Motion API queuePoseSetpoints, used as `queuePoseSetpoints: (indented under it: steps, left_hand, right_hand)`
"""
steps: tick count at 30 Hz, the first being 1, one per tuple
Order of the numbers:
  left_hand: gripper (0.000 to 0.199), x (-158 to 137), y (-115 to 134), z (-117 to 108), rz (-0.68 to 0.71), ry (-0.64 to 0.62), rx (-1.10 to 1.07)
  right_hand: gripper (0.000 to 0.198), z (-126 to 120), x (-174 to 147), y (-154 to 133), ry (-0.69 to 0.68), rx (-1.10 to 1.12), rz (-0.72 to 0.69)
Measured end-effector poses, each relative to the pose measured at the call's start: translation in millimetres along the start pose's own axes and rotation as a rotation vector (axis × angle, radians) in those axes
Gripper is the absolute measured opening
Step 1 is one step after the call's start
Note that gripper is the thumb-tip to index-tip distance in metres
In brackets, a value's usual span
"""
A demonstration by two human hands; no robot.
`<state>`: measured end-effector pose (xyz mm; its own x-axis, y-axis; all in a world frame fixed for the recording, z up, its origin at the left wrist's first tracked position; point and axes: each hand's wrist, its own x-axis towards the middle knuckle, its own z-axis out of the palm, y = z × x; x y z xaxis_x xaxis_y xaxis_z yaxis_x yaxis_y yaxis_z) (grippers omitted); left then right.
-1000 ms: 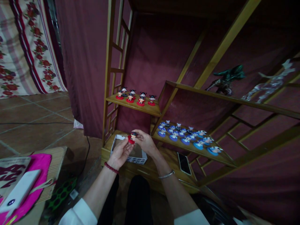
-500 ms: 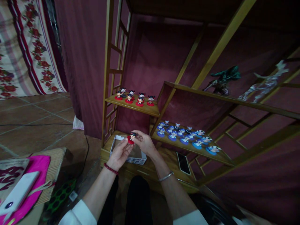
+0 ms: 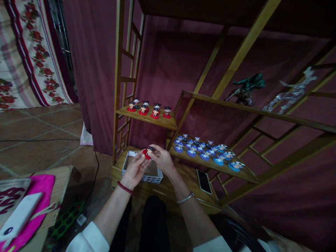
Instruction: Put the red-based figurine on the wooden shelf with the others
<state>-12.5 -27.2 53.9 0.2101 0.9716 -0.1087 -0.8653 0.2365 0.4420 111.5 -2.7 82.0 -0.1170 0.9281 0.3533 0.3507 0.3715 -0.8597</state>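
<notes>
Before the wooden shelf (image 3: 154, 120) and maroon drapes, your left hand (image 3: 135, 169) and right hand (image 3: 162, 160) together pinched a red-based figurine (image 3: 147, 152) above the white box (image 3: 143, 171). Your fingers hid most of the base, and its face was too small to read.

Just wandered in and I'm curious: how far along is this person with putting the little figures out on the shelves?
Done: six red-based figures stand on the upper shelf, and many blue-based figures fill the lower shelf. In hand: the left hand and right hand together hold one red-based figure above an open white box. Left: I cannot see inside the box.
</notes>
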Motion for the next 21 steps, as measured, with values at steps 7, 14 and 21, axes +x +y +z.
queuePoseSetpoints:
  steps: [7, 14, 21]
  left_hand:
    - [0.025, -2.3, -0.8, 3.2, 0.028, -0.014, -0.006]
    - [0.025, -1.0, -3.7, 2.1, 0.032, -0.039, 0.005]
    - [0.028, -1.7, -3.5, 2.9, 0.051, -0.045, 0.033]
  right_hand:
    - [0.029, 1.4, -1.7, 1.3, 0.031, 0.01, 0.008]
    - [0.028, -0.6, -2.7, 0.6, 0.04, 0.002, 0.004]
    - [0.026, -1.8, -3.5, -3.4, 0.047, -0.01, -0.017]
